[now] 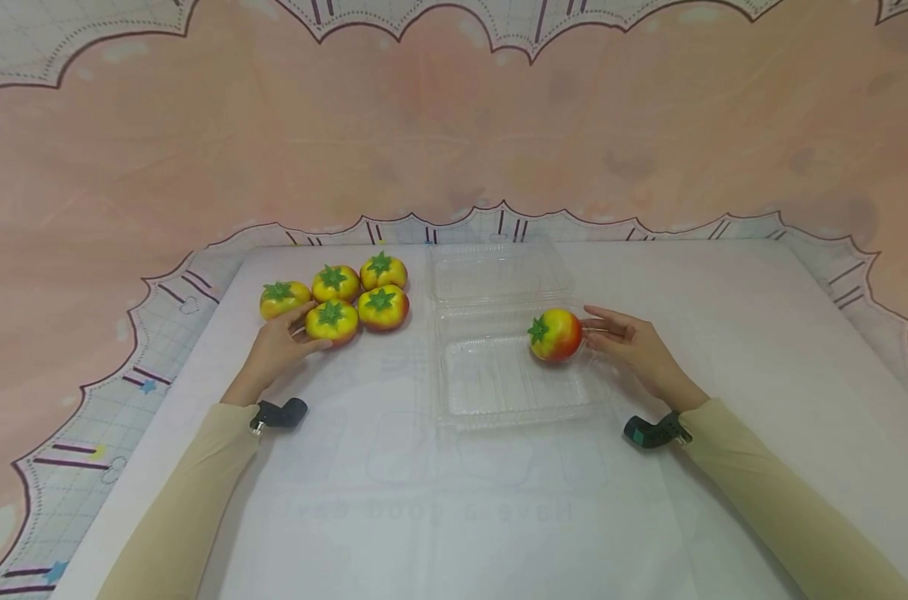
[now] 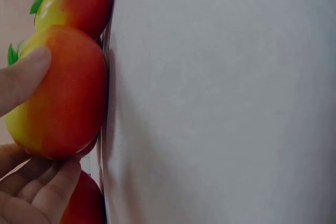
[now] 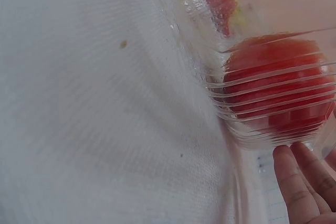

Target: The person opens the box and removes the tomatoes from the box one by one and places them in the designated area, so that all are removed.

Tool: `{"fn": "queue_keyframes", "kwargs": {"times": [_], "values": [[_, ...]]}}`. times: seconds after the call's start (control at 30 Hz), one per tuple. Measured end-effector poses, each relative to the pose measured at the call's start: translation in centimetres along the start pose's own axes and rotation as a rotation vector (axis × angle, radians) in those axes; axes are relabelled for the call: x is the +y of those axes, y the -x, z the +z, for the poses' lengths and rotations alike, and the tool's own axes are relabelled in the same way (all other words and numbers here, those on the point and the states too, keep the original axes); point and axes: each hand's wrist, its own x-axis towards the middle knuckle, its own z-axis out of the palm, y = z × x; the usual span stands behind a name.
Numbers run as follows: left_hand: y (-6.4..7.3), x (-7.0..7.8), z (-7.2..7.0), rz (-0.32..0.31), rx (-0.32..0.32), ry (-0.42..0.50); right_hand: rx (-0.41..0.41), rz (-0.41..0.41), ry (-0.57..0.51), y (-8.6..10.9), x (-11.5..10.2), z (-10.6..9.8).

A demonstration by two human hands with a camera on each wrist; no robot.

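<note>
My left hand (image 1: 279,346) pinches a yellow-and-red tomato (image 1: 335,330) with a green star-shaped top. In the left wrist view its thumb (image 2: 38,62) presses one side of that tomato, and the other fingers lie against the opposite side. Several similar tomatoes (image 1: 383,310) stand close around it. A clear plastic clamshell box (image 1: 484,379) lies in the middle with its lid folded back. One tomato (image 1: 557,335) sits tilted in the right part of the box, its green top facing left. My right hand (image 1: 634,346) is beside it, fingertips at the box's ribbed wall, fingers extended.
The open lid (image 1: 499,275) lies flat behind the box base. A white cloth (image 1: 348,467) with faint lettering covers the table. Behind it hangs a peach-coloured patterned cloth (image 1: 423,133). Dark wrist cameras (image 1: 279,413) sit on both wrists.
</note>
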Motion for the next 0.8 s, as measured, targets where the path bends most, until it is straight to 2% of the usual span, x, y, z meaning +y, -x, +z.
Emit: {"fn": "queue_keyframes", "kwargs": {"times": [0.4,0.63,0.8], "values": [[0.03,-0.30,-0.27,0.012,-0.002,0.009,-0.004,0.015,0.036,0.03,-0.23,-0.06],[0.24,-0.20,-0.58,-0.005,0.010,0.031,-0.010,0.017,0.021,-0.02,-0.17,-0.10],[0.31,-0.14,-0.83,0.033,0.031,0.077,-0.012,0.012,0.024,0.00,-0.35,-0.05]]}}
